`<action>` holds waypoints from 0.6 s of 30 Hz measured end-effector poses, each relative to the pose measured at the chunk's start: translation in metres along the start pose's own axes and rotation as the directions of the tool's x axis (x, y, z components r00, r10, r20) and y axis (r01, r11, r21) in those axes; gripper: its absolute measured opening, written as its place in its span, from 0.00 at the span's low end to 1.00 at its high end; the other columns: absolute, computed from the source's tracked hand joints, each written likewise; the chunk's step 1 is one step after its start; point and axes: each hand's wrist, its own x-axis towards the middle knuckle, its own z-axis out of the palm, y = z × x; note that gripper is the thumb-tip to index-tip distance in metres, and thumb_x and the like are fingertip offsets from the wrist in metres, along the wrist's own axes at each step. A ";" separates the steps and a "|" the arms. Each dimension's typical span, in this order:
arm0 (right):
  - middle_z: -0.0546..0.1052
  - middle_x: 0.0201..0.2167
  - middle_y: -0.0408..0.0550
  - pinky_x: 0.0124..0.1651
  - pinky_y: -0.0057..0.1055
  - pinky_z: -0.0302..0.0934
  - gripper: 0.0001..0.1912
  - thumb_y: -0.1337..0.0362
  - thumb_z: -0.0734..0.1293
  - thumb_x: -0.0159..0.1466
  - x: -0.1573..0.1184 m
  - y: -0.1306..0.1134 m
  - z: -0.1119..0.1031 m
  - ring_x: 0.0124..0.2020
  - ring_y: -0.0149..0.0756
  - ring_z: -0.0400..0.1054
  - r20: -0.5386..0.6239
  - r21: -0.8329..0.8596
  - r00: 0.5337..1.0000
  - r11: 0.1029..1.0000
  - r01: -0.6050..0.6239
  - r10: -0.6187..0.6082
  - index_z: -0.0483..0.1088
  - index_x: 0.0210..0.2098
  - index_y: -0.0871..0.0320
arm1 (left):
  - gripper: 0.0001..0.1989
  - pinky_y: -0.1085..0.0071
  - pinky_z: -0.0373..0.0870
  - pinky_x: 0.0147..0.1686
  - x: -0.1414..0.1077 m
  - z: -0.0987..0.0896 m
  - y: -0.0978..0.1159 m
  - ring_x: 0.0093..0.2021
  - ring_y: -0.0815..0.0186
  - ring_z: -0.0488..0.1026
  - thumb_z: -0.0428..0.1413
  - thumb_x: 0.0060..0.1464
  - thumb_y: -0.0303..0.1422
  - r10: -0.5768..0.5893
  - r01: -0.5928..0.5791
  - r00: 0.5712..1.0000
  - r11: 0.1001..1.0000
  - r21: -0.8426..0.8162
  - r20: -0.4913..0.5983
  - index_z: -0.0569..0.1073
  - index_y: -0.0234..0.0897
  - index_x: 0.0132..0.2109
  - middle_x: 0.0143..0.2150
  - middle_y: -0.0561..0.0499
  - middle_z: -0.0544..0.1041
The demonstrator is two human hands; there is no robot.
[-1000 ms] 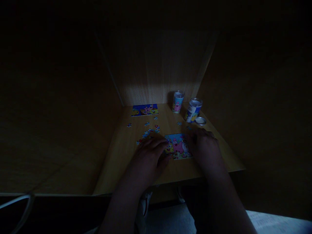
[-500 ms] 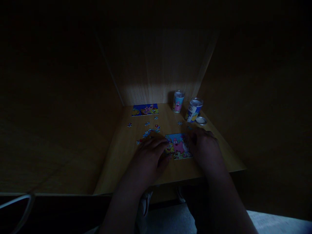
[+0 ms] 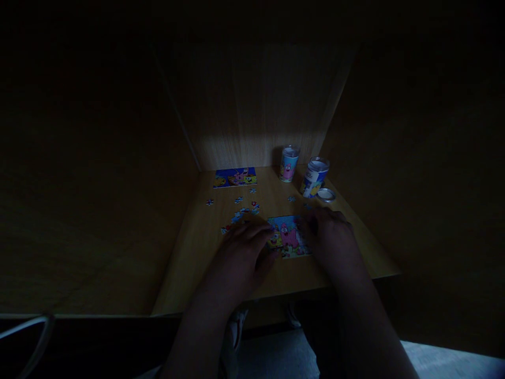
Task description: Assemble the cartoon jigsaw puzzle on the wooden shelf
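Observation:
A partly joined jigsaw puzzle (image 3: 290,237) lies flat on the wooden desk, showing a pink starfish and a yellow cartoon figure. My left hand (image 3: 241,251) grips its left edge, fingertips on the upper side and thumb near the lower corner. At the right end, the bent fingers of my right hand (image 3: 330,239) close on the puzzle and cover that edge; whether a loose piece is between them is hidden. Several loose puzzle pieces (image 3: 241,214) lie in a cluster just beyond my left hand.
A picture card (image 3: 235,178) lies at the back left. Two printed cans (image 3: 289,166) with clear tops stand at the back right, the nearer can (image 3: 314,179) beside a round lid (image 3: 326,195). Single pieces (image 3: 291,199) are scattered between. Wooden panels enclose the desk (image 3: 189,273).
Both hands stay at the puzzle's two ends, and the fingers of my right hand shift very slightly. The view tilts a little; nothing else visibly moves.

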 end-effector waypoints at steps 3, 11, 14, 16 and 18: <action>0.83 0.41 0.57 0.48 0.42 0.61 0.14 0.53 0.64 0.79 0.000 0.000 0.000 0.44 0.51 0.74 -0.009 0.003 1.000 1.000 -0.003 0.003 0.75 0.43 0.54 | 0.17 0.45 0.72 0.72 -0.001 0.000 0.000 0.67 0.52 0.78 0.62 0.73 0.37 0.003 -0.003 1.000 1.000 -0.002 0.000 0.78 0.46 0.65 0.68 0.47 0.82; 0.83 0.41 0.57 0.49 0.42 0.62 0.14 0.54 0.64 0.79 0.000 0.000 0.002 0.44 0.50 0.75 -0.025 0.001 1.000 1.000 0.004 -0.004 0.76 0.42 0.54 | 0.17 0.44 0.73 0.72 0.000 0.000 0.000 0.68 0.51 0.77 0.63 0.73 0.36 -0.005 0.005 1.000 1.000 -0.004 0.005 0.78 0.46 0.65 0.68 0.47 0.81; 0.83 0.41 0.57 0.48 0.42 0.62 0.13 0.54 0.65 0.78 0.000 -0.001 0.000 0.44 0.51 0.75 -0.017 -0.002 1.000 1.000 0.003 -0.003 0.76 0.42 0.54 | 0.17 0.44 0.73 0.72 0.000 0.000 0.000 0.68 0.51 0.77 0.63 0.72 0.36 -0.007 0.007 1.000 1.000 -0.006 0.003 0.79 0.46 0.65 0.68 0.47 0.81; 0.83 0.41 0.56 0.48 0.42 0.62 0.13 0.55 0.65 0.78 0.000 -0.002 -0.001 0.44 0.51 0.75 -0.009 -0.008 1.000 1.000 -0.003 0.003 0.75 0.41 0.54 | 0.17 0.44 0.73 0.72 0.000 -0.001 0.000 0.68 0.52 0.77 0.63 0.72 0.36 -0.009 0.009 1.000 1.000 -0.004 0.000 0.79 0.47 0.65 0.68 0.47 0.81; 0.83 0.41 0.56 0.48 0.42 0.62 0.13 0.55 0.65 0.78 0.000 -0.003 -0.001 0.44 0.51 0.74 -0.005 -0.011 1.000 1.000 -0.005 0.005 0.75 0.41 0.54 | 0.17 0.44 0.72 0.72 0.000 -0.001 0.001 0.68 0.51 0.77 0.63 0.72 0.36 -0.013 0.013 1.000 1.000 -0.001 0.006 0.78 0.46 0.65 0.68 0.47 0.81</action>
